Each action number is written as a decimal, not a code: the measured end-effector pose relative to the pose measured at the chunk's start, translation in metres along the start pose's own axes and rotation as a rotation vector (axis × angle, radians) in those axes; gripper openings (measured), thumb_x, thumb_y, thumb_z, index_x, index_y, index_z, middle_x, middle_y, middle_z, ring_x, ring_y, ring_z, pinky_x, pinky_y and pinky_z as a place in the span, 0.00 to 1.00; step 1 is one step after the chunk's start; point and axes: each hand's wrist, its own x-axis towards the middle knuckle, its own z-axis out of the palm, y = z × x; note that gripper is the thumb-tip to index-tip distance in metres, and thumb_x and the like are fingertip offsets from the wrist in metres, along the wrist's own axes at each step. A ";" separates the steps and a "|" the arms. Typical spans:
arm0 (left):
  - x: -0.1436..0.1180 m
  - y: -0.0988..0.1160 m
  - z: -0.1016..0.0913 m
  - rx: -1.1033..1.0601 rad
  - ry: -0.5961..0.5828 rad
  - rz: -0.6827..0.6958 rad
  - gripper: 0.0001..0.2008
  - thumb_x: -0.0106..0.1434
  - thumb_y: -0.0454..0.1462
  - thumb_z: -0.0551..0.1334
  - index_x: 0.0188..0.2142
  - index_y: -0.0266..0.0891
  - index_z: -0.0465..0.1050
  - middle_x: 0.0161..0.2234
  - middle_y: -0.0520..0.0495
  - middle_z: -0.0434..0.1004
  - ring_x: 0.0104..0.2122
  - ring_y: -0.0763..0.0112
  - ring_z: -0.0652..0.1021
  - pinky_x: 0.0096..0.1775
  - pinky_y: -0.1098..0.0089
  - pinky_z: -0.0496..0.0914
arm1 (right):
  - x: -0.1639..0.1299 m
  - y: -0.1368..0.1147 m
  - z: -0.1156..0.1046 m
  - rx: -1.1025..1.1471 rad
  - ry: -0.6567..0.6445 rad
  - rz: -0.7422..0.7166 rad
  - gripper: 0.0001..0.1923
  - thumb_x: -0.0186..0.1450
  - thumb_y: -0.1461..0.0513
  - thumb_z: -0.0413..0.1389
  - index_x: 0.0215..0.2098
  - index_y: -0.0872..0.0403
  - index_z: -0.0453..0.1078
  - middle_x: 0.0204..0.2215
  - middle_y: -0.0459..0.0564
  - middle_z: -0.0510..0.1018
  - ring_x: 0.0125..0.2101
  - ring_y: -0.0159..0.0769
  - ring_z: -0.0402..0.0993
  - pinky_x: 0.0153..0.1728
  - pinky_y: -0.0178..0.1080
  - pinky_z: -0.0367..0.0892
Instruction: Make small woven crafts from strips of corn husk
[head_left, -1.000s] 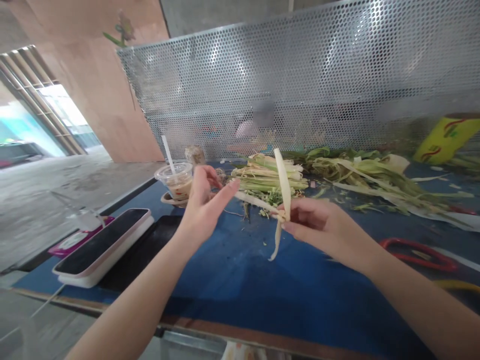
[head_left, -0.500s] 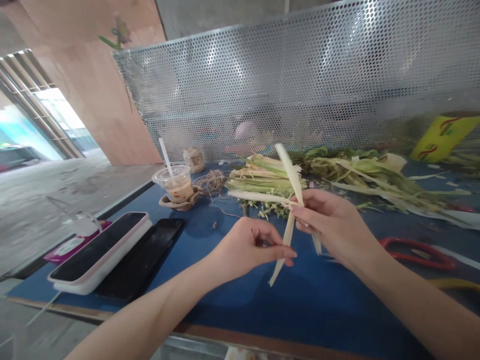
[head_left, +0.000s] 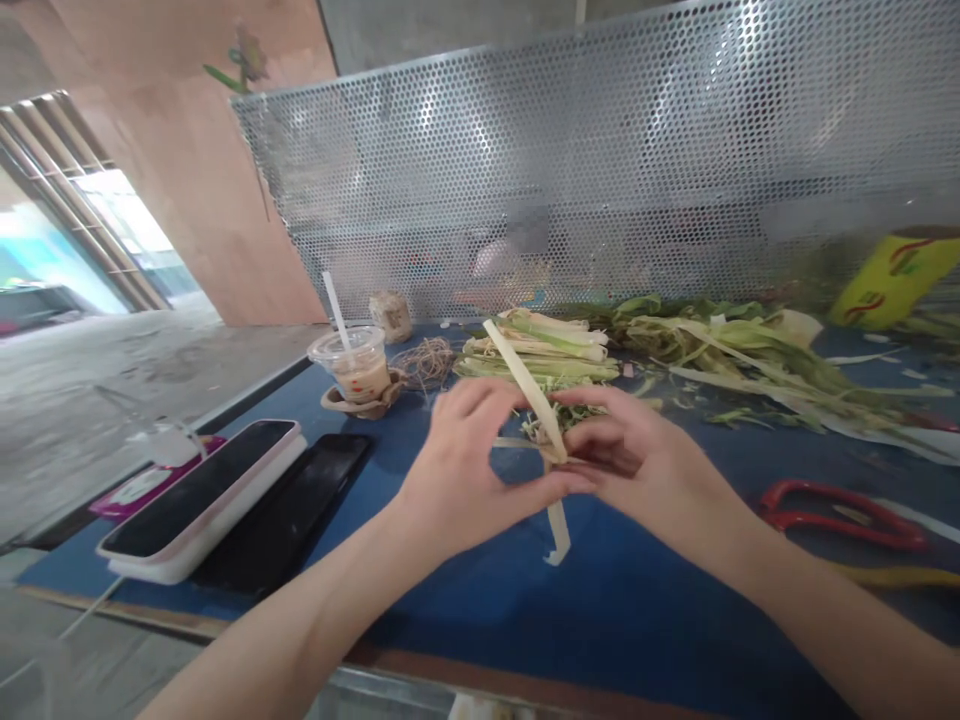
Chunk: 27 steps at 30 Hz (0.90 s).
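While your left hand and right hand both pinch the pale leaf strips where they cross above the blue worktop, keep that crossing tight; fold slowly, avoiding tears.

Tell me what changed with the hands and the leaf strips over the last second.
The left hand came in from its open pose by the cup and closed on the pale leaf strips, meeting the right hand, which kept its grip. The upright strip tipped leftward. The drink cup, phones, red scissors and leaf pile stayed put.
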 end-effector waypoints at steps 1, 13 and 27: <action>-0.001 0.000 0.004 -0.059 -0.097 -0.023 0.15 0.48 0.47 0.65 0.28 0.38 0.70 0.31 0.46 0.74 0.35 0.65 0.73 0.39 0.64 0.67 | -0.001 0.001 0.001 -0.034 0.006 -0.017 0.23 0.55 0.64 0.57 0.48 0.48 0.58 0.26 0.42 0.76 0.30 0.31 0.75 0.36 0.34 0.70; 0.000 -0.007 0.010 -0.192 -0.104 -0.062 0.03 0.56 0.37 0.61 0.29 0.39 0.71 0.32 0.48 0.76 0.40 0.66 0.71 0.43 0.64 0.64 | -0.002 0.001 -0.018 -0.640 -0.022 -0.149 0.03 0.60 0.62 0.50 0.33 0.49 0.66 0.22 0.44 0.75 0.22 0.31 0.71 0.22 0.31 0.61; 0.003 -0.008 0.005 -0.213 -0.216 -0.202 0.10 0.57 0.40 0.60 0.23 0.37 0.70 0.27 0.48 0.72 0.36 0.68 0.71 0.39 0.67 0.62 | 0.001 -0.003 -0.040 -0.681 -0.067 -0.243 0.09 0.61 0.61 0.50 0.26 0.52 0.69 0.19 0.44 0.74 0.18 0.28 0.67 0.22 0.31 0.59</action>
